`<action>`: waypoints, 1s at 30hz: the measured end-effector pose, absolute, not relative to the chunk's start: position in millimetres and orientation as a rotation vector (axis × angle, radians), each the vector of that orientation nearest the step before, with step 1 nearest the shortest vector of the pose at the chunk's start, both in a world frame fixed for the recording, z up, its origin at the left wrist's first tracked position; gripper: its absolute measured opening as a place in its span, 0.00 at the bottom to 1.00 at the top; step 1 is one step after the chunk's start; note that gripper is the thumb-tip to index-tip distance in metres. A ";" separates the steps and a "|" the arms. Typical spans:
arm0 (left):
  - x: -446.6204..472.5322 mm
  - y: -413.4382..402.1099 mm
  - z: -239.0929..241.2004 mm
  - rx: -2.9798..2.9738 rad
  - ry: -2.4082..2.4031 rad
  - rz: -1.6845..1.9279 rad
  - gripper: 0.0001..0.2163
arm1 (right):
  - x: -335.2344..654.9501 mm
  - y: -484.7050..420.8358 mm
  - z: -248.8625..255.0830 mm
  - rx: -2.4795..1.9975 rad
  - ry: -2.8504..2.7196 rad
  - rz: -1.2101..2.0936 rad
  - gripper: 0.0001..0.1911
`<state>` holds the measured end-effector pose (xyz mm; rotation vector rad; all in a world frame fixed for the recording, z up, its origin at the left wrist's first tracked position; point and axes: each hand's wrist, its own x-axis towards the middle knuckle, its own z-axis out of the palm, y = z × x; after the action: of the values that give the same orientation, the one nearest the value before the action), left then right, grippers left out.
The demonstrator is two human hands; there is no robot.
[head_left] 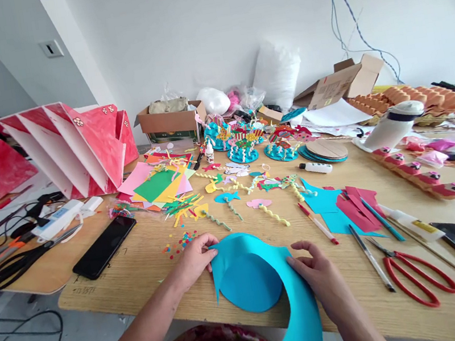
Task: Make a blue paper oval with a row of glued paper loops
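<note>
Between my hands is a bright blue paper sheet (302, 302) with a large curved cut-out in it. My left hand (196, 258) pinches its upper left corner between thumb and fingers. On the other side my right hand (317, 268) grips the sheet's right edge with the thumb and bent fingers. Within the cut-out a blue disc (249, 285) lies by the table's front edge, and the sheet covers its far part. Beyond the sheet are paper fish shapes, including a pink one (258, 203) with a twisted yellow strip (275, 216). Small coloured paper dots (182, 241) lie near my left hand.
Red-handled scissors (419, 275), a pen (371, 257) and blue paper scraps (323, 201) lie to the right. On the left are a black phone (105, 247) and black scissors (29, 256). Finished-looking blue fish ornaments (242, 151) stand behind, before a cardboard box (172, 123).
</note>
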<state>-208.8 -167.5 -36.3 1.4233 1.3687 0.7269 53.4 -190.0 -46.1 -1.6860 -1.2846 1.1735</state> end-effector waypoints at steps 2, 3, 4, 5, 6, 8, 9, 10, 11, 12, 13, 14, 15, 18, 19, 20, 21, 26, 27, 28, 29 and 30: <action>-204.7 -167.7 -35.5 1.482 1.440 0.725 0.07 | 49.2 -188.6 -50.7 -1.708 -1.384 1.064 0.14; -202.9 -167.7 -34.9 1.517 1.474 0.727 0.06 | 47.0 -188.0 -51.8 -1.717 -1.416 1.021 0.12; -201.3 -167.5 -34.4 1.555 1.505 0.731 0.06 | 44.7 -187.6 -52.2 -1.731 -1.454 0.970 0.11; -200.0 -167.4 -34.1 1.594 1.531 0.734 0.06 | 42.4 -187.2 -51.9 -1.746 -1.490 0.918 0.10; -198.9 -167.1 -34.2 1.633 1.554 0.738 0.07 | 40.1 -187.0 -51.2 -1.763 -1.523 0.871 0.09; -197.5 -166.8 -35.4 1.703 1.586 0.741 0.08 | 35.3 -186.9 -49.2 -1.794 -1.580 0.791 0.07; -197.1 -166.7 -36.3 1.734 1.596 0.742 0.08 | 33.0 -187.1 -48.2 -1.807 -1.607 0.754 0.07; -196.8 -166.8 -37.4 1.765 1.603 0.744 0.08 | 30.8 -187.3 -47.5 -1.816 -1.633 0.719 0.07; -196.6 -166.9 -38.4 1.795 1.608 0.745 0.09 | 28.7 -187.6 -47.0 -1.825 -1.661 0.685 0.07; -196.5 -167.2 -39.2 1.824 1.612 0.745 0.09 | 26.8 -188.0 -46.7 -1.832 -1.688 0.653 0.07; -196.5 -167.4 -39.8 1.850 1.614 0.745 0.09 | 25.1 -188.4 -46.6 -1.842 -1.714 0.622 0.07; -196.6 -167.6 -40.3 1.875 1.616 0.743 0.09 | 23.6 -188.9 -46.6 -1.853 -1.738 0.591 0.07; -196.8 -167.7 -40.6 1.898 1.617 0.740 0.08 | 22.4 -189.4 -46.7 -1.865 -1.760 0.560 0.07; -197.8 -167.2 -41.7 1.957 1.620 0.722 0.09 | 19.5 -190.9 -46.5 -1.906 -1.816 0.473 0.08; -198.2 -166.9 -42.3 1.974 1.622 0.713 0.09 | 18.7 -191.3 -46.3 -1.922 -1.831 0.447 0.09; -198.5 -166.7 -43.0 1.991 1.625 0.703 0.09 | 18.0 -191.7 -46.1 -1.940 -1.845 0.424 0.09; -198.6 -166.5 -43.8 2.007 1.632 0.694 0.09 | 17.4 -192.0 -45.8 -1.957 -1.858 0.405 0.10; -197.1 -169.4 -44.1 2.087 1.678 0.655 0.11 | 15.7 -192.8 -45.6 -2.010 -1.929 0.363 0.11; -196.7 -170.5 -43.4 2.107 1.679 0.641 0.10 | 15.9 -193.2 -45.6 -2.016 -1.941 0.362 0.11; -196.4 -171.7 -42.7 2.127 1.678 0.627 0.10 | 16.1 -193.9 -45.4 -2.019 -1.951 0.362 0.11; -196.1 -172.8 -42.2 2.145 1.679 0.613 0.09 | 16.5 -194.7 -45.2 -2.022 -1.961 0.362 0.10; -196.0 -173.6 -42.0 2.162 1.681 0.601 0.09 | 16.8 -195.6 -44.8 -2.024 -1.969 0.361 0.10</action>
<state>-196.0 -173.6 -42.0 2.1618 1.6807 0.6012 16.8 -195.6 -44.8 -2.0238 -1.9689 0.3610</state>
